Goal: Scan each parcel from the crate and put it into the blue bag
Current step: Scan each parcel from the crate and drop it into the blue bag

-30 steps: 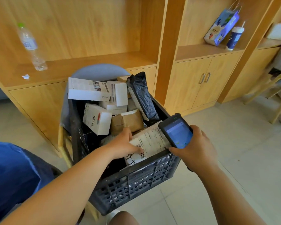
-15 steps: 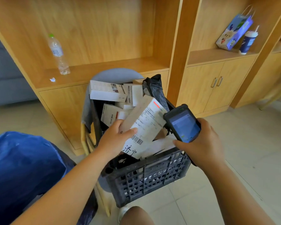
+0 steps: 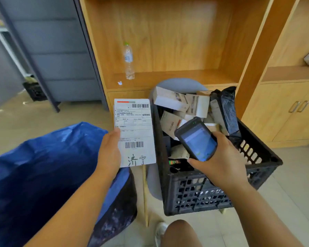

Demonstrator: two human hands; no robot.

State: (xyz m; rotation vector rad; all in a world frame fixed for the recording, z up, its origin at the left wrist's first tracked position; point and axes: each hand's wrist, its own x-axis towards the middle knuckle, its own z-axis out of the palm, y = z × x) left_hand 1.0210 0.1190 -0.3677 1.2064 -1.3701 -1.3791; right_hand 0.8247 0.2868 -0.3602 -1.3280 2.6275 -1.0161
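Note:
My left hand [image 3: 109, 154] grips a flat white parcel [image 3: 135, 132] by its left edge, label and barcodes facing me, upright between the blue bag and the crate. In my right hand [image 3: 221, 161] is a black handheld scanner [image 3: 196, 139] with its screen lit, held over the crate just right of the parcel. The black plastic crate [image 3: 212, 191] sits on a grey chair and holds several white and brown boxes plus a black poly parcel [image 3: 227, 111]. At lower left, below the held parcel, the big blue bag [image 3: 43, 172] stands open.
Wooden shelving [image 3: 168, 75] stands behind the crate with a clear water bottle [image 3: 128, 61] on it. Cabinet doors [image 3: 292, 111] are at right. A grey partition [image 3: 52, 50] and a dark bin [image 3: 35, 90] are at far left. My knee and shoe show at the bottom.
My left hand lifted the white parcel out of the crate and carried it left, toward the blue bag, turning its label upright. The scanner stayed over the crate. My view swung left.

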